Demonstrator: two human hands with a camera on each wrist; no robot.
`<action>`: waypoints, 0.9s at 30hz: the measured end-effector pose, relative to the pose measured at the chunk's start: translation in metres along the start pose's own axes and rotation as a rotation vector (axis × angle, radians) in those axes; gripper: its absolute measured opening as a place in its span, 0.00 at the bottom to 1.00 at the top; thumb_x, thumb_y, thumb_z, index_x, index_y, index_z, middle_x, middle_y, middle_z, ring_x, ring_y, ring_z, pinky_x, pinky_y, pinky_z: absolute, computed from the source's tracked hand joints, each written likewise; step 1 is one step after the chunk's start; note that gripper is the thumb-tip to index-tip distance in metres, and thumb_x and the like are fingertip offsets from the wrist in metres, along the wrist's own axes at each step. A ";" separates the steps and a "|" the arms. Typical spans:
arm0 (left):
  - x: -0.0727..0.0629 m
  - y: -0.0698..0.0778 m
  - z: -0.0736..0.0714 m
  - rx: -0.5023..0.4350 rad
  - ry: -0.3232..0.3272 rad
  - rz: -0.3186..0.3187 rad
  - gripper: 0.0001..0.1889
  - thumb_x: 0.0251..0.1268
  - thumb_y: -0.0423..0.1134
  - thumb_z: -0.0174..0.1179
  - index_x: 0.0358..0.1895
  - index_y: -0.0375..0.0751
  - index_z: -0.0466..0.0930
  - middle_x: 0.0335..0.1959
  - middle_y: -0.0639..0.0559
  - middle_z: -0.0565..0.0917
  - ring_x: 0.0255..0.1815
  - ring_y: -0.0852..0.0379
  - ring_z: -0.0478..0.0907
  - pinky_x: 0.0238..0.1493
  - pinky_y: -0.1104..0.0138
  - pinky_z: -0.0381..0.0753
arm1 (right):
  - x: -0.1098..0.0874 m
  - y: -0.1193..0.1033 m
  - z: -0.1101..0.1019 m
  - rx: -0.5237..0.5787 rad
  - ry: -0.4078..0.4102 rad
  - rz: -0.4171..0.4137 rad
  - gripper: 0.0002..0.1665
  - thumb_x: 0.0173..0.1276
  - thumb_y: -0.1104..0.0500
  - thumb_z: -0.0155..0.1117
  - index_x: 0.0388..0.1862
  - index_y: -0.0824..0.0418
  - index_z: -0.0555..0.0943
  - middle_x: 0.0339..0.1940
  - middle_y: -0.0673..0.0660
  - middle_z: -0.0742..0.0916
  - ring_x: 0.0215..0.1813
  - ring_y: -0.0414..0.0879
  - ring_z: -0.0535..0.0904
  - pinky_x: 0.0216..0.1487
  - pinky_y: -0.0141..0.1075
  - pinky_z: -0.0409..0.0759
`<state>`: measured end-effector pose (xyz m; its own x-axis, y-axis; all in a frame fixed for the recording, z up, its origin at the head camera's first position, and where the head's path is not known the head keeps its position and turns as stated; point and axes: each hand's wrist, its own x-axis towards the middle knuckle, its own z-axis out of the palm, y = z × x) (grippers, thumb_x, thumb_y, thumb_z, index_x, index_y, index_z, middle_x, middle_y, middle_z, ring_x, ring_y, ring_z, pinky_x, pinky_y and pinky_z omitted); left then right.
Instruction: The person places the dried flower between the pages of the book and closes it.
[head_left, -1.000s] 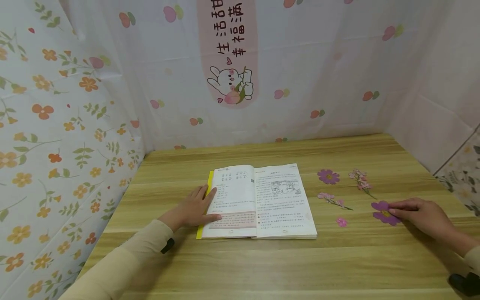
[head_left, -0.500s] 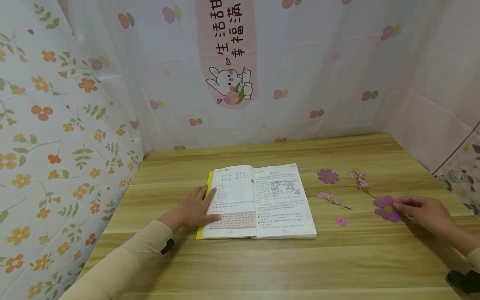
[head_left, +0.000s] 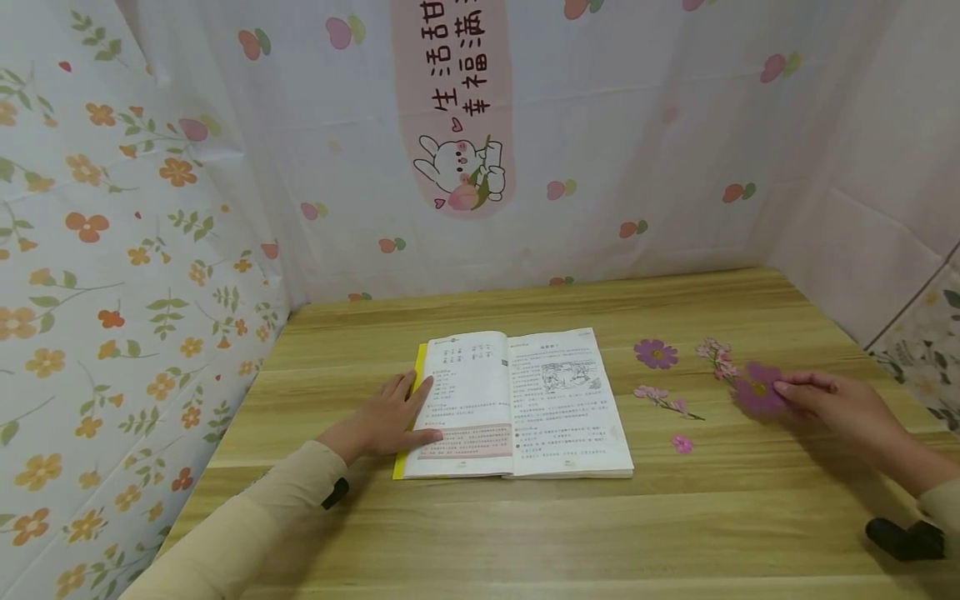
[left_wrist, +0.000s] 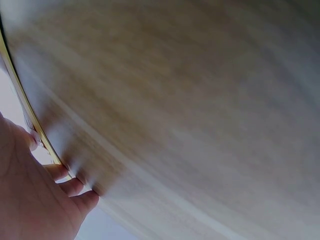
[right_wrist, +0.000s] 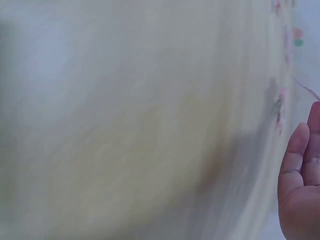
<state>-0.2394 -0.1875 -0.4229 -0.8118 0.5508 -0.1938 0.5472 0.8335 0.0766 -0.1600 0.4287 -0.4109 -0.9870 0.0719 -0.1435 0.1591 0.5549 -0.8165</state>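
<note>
My left hand [head_left: 386, 417] rests on the left edge of an open book [head_left: 570, 425]. Its thumb lies on the left page, and its other fingers reach along the yellow cover edge. In the left wrist view, the fingertips [left_wrist: 72, 186] touch down beside that edge. At the right, my right hand [head_left: 847, 408] pinches a flat purple flower [head_left: 759, 390] by its right-hand petals. The flower is lifted above the table and slightly blurred. The right wrist view shows the thumb and a finger of the right hand [right_wrist: 300, 180], with only a thin strip of petal.
Between the book and my right hand lie a purple flower [head_left: 656, 353], a pink sprig [head_left: 722, 364], another pink sprig [head_left: 660, 397] and a small pink flower [head_left: 682, 444]. Patterned cloth [head_left: 615, 150] hangs behind the wooden table [head_left: 525, 533].
My right hand has raised the pinched purple flower off the table and shifted it up and slightly left. The left hand and the book stay where they were.
</note>
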 end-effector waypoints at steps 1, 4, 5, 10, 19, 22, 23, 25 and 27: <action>0.000 0.000 0.000 -0.001 0.002 0.001 0.52 0.63 0.74 0.44 0.78 0.38 0.46 0.74 0.30 0.50 0.74 0.33 0.48 0.69 0.45 0.52 | 0.001 -0.003 0.001 0.039 -0.009 -0.011 0.26 0.73 0.44 0.57 0.54 0.64 0.78 0.39 0.30 0.81 0.39 0.27 0.78 0.38 0.29 0.80; 0.001 -0.001 0.001 0.002 0.004 0.002 0.52 0.63 0.74 0.44 0.78 0.38 0.45 0.74 0.30 0.50 0.74 0.33 0.48 0.69 0.45 0.52 | 0.006 -0.012 0.007 0.200 -0.037 -0.050 0.10 0.74 0.53 0.59 0.47 0.56 0.81 0.39 0.34 0.83 0.40 0.31 0.81 0.40 0.30 0.81; 0.001 -0.002 0.002 0.001 0.004 0.004 0.52 0.63 0.74 0.44 0.78 0.38 0.45 0.74 0.30 0.50 0.74 0.33 0.48 0.69 0.45 0.52 | 0.008 -0.015 0.009 0.250 -0.051 -0.055 0.06 0.74 0.55 0.59 0.45 0.52 0.82 0.39 0.36 0.84 0.40 0.32 0.82 0.41 0.30 0.81; -0.001 -0.002 0.000 -0.005 -0.007 0.007 0.52 0.63 0.74 0.43 0.78 0.39 0.45 0.75 0.30 0.49 0.74 0.33 0.47 0.69 0.44 0.52 | 0.015 -0.030 0.022 0.383 -0.100 -0.079 0.08 0.73 0.61 0.59 0.41 0.48 0.83 0.38 0.42 0.86 0.41 0.36 0.84 0.42 0.31 0.81; 0.000 0.000 -0.001 -0.008 -0.004 0.002 0.51 0.63 0.73 0.45 0.78 0.39 0.44 0.75 0.30 0.49 0.74 0.33 0.47 0.69 0.45 0.52 | 0.024 -0.060 0.045 0.625 -0.225 -0.094 0.09 0.74 0.65 0.56 0.42 0.54 0.82 0.39 0.48 0.86 0.42 0.40 0.83 0.44 0.32 0.81; 0.000 -0.001 -0.001 -0.004 0.002 0.001 0.52 0.63 0.73 0.45 0.78 0.39 0.45 0.75 0.31 0.49 0.74 0.34 0.47 0.69 0.45 0.52 | 0.027 -0.072 0.056 0.713 -0.272 -0.078 0.10 0.74 0.66 0.55 0.42 0.55 0.83 0.38 0.49 0.86 0.41 0.41 0.83 0.45 0.33 0.81; 0.000 -0.001 -0.001 -0.006 0.002 -0.001 0.51 0.63 0.73 0.45 0.78 0.40 0.45 0.75 0.31 0.49 0.74 0.33 0.47 0.70 0.45 0.52 | 0.028 -0.076 0.060 0.722 -0.285 -0.074 0.10 0.74 0.66 0.55 0.42 0.55 0.83 0.38 0.49 0.85 0.41 0.41 0.83 0.46 0.33 0.81; 0.000 -0.001 0.000 -0.008 0.005 -0.001 0.51 0.63 0.73 0.46 0.78 0.39 0.45 0.75 0.31 0.49 0.74 0.33 0.48 0.69 0.45 0.52 | 0.030 -0.084 0.068 0.721 -0.303 -0.068 0.11 0.74 0.66 0.55 0.42 0.54 0.83 0.38 0.49 0.85 0.40 0.41 0.83 0.46 0.33 0.80; 0.000 -0.001 0.000 -0.013 0.004 0.001 0.51 0.63 0.72 0.47 0.78 0.38 0.46 0.75 0.31 0.49 0.74 0.33 0.48 0.69 0.45 0.52 | 0.032 -0.092 0.076 0.712 -0.316 -0.066 0.11 0.75 0.65 0.55 0.41 0.54 0.84 0.38 0.49 0.85 0.40 0.41 0.83 0.45 0.33 0.80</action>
<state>-0.2398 -0.1885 -0.4225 -0.8120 0.5521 -0.1895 0.5456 0.8332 0.0898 -0.2051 0.3166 -0.3831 -0.9592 -0.2414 -0.1471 0.1806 -0.1230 -0.9758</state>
